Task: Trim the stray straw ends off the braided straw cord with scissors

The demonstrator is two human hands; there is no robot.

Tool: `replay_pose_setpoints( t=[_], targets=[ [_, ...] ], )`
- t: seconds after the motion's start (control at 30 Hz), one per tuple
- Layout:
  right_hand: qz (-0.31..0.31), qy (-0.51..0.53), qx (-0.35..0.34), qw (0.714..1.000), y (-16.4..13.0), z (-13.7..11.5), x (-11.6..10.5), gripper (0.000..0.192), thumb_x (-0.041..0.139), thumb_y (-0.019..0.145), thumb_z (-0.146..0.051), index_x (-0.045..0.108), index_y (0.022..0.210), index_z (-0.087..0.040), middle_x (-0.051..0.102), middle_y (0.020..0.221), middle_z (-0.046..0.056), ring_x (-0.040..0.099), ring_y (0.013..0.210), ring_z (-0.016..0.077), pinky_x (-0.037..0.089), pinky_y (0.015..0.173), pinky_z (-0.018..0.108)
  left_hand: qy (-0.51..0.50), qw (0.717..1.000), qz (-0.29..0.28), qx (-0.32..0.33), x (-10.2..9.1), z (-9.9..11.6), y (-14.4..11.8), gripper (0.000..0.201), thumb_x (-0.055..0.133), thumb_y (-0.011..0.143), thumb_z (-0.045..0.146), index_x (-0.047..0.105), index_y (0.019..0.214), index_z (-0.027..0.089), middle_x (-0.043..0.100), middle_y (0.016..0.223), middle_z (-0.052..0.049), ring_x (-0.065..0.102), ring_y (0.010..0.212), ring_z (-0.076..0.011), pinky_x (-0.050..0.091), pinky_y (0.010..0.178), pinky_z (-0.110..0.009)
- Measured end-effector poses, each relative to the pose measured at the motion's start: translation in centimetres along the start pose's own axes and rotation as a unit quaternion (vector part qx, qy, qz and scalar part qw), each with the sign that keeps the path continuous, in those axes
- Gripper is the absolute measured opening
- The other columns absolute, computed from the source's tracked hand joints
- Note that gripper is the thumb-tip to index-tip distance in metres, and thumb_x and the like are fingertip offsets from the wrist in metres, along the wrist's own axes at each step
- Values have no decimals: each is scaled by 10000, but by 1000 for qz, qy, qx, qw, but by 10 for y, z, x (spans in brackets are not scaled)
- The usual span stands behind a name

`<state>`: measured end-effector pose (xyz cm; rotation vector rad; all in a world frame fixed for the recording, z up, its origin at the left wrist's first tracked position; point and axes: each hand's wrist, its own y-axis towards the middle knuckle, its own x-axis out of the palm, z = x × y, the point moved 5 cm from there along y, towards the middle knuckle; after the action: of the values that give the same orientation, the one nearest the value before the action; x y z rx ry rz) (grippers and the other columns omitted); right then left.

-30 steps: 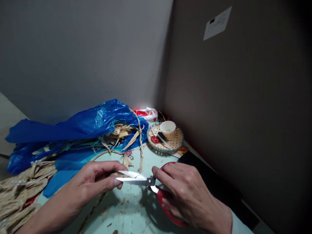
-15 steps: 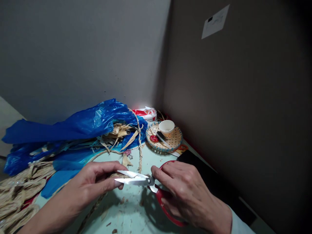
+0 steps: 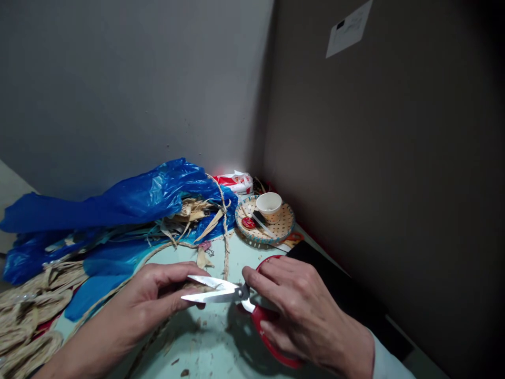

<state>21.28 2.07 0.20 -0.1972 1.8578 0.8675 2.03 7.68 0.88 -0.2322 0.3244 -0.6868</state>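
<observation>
Two hands meet over the table (image 3: pixel 221 342): the right hand (image 3: pixel 300 310) grips red-handled scissors (image 3: pixel 236 297), blades still parted, barely shifted, around the braided straw (image 3: pixel 193 287) pinched by the left hand (image 3: pixel 158 295); no cut made.

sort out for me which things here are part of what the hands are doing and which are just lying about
In use:
left hand, pinching the braided straw piece
right hand, working the red-handled scissors, blades open around the braid

Lying about:
blue plastic bag over loose straw
woven tray with a small cup
red and white packet
straw scraps on the table
</observation>
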Motion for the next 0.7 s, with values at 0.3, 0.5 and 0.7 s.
replay_pose_setpoints(
  t=[0.3, 0.5, 0.7],
  targets=[
    [-7, -11, 17, 1000, 1, 1, 4, 235, 576, 891, -336, 668, 993, -146, 581, 768, 19, 450, 653, 179, 334, 612, 330, -11, 1000, 24, -8, 3, 2, 0, 243, 685, 845, 490, 783, 760, 284, 653, 752, 26, 527, 727, -183, 447, 654, -235],
    [-13, 23, 13, 1000, 0, -1, 2, 220, 489, 888, -255, 672, 926, -139, 559, 697, 8, 415, 588, 163, 292, 554, 323, 30, 998, 40, 38, -1, 2, 0, 189, 675, 845, 418, 780, 749, 294, 667, 752, 31, 557, 739, -188, 449, 679, -232],
    [-8, 17, 0, 1000, -1, -3, 0, 254, 454, 907, -182, 687, 967, -103, 582, 657, 6, 380, 532, 154, 255, 518, 326, 58, 997, 42, 19, -4, -2, 1, 197, 682, 830, 454, 791, 790, 295, 670, 757, 20, 547, 750, -202, 449, 681, -247]
  ],
)
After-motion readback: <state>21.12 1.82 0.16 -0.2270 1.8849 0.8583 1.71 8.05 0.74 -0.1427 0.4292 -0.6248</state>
